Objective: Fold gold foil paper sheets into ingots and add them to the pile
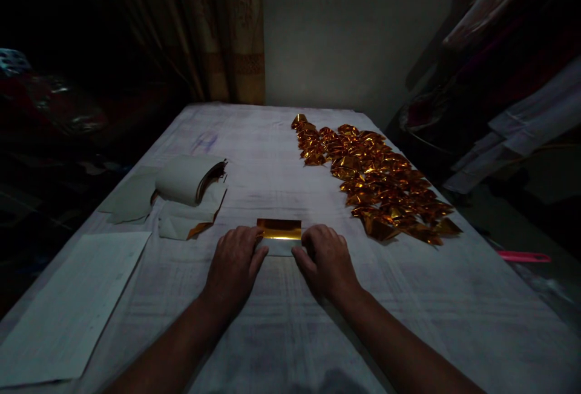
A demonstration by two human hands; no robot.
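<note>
A small sheet of gold foil paper lies on the table at the middle, partly rolled or folded so that a pale strip shows along its near side. My left hand pinches its left edge with thumb and curled fingers. At the opposite edge, my right hand grips it the same way. Beyond and to the right spreads a heap of folded gold foil pieces. On the left sits a curled stack of pale-backed sheets, with a loose sheet in front showing a gold edge.
The table wears a pale checked cloth. A large white sheet lies at its left edge. Behind stand a curtain and a pale wall. Hanging cloth and a pink handle are off the right side.
</note>
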